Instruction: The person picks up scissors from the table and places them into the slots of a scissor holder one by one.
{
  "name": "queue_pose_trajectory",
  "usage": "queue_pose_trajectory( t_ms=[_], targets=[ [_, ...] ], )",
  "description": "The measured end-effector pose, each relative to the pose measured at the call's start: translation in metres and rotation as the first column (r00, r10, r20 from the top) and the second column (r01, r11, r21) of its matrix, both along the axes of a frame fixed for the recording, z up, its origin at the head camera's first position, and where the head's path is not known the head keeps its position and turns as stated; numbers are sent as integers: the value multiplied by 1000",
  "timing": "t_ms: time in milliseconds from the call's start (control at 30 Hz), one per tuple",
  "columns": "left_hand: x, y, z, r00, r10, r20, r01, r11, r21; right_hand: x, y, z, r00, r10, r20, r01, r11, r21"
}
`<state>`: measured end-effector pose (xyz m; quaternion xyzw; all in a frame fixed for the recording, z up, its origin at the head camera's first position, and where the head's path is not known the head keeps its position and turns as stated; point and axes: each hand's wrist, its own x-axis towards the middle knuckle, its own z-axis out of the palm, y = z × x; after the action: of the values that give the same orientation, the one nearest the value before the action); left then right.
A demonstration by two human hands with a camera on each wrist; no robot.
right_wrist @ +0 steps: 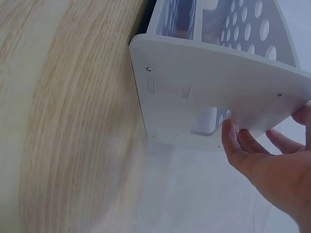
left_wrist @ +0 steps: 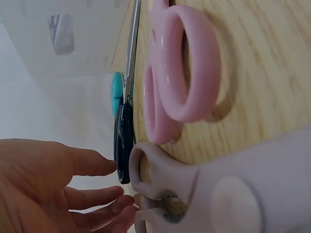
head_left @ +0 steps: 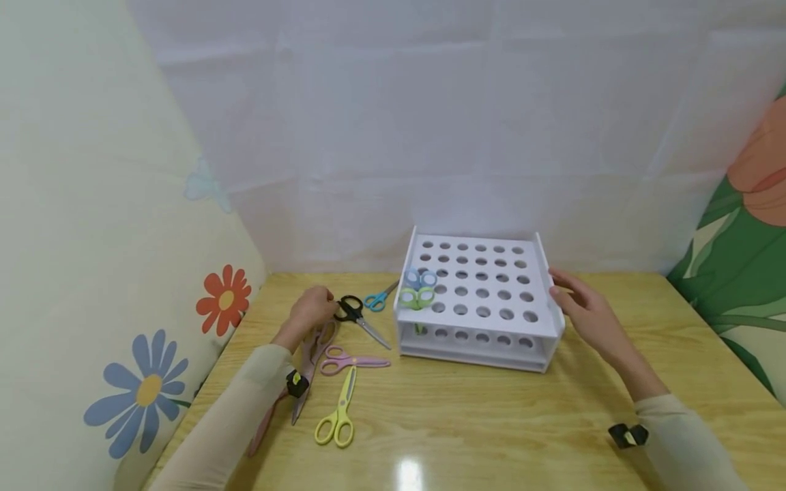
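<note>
One snag could be caused by nearby mauve scissors [left_wrist: 238, 199]: black-handled scissors [head_left: 359, 320], left of the perforated rack [head_left: 471, 301], were met by the left hand [head_left: 311, 307], pinch unclear! The rack's side was touched by an unclenched right hand [head_left: 588, 315].

R hand [right_wrist: 274, 167] on wht rack [right_wrist: 170, 114], wd tbl [right_wrist: 73, 107]

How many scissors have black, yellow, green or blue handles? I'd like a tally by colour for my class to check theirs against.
Black scissors: 1
Yellow scissors: 1
Green scissors: 1
Blue: 2 (light blue scissors in the white rack, brighter blue scissors on the table)
Total: 5
</note>
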<state>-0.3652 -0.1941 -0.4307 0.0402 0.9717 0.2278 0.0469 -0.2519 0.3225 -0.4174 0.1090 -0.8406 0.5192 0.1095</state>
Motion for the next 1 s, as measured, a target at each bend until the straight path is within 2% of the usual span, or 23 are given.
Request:
queue_pose_trajectory(
  t_ms=[200, 467, 633, 800, 1000],
  targets=[
    [-1, 0, -2, 1000, 27, 11, -27, 999, 21, 0, -1, 1, 1000, -9, 17, 9, 1000, 25],
    [-11, -1, -8, 998, 34, -50, -32, 999, 35, -1, 0, 1, 1000, -9, 1, 9, 1000, -3],
    [-17, -1, -8, 997, 16, -71, -10, 996, 94, -1, 2, 3, 1000, -24, 12, 24, 1000, 17],
    [-14, 0, -2, 997, 2, -81, 11, 987, 163, -1, 3, 3, 1000, -15, 9, 15, 1000, 17],
    [-12, -3, -2, 994, -10, -106, 34, 973, 227, 0, 0, 2, 999, -24, 31, 24, 1000, 18]
  ],
)
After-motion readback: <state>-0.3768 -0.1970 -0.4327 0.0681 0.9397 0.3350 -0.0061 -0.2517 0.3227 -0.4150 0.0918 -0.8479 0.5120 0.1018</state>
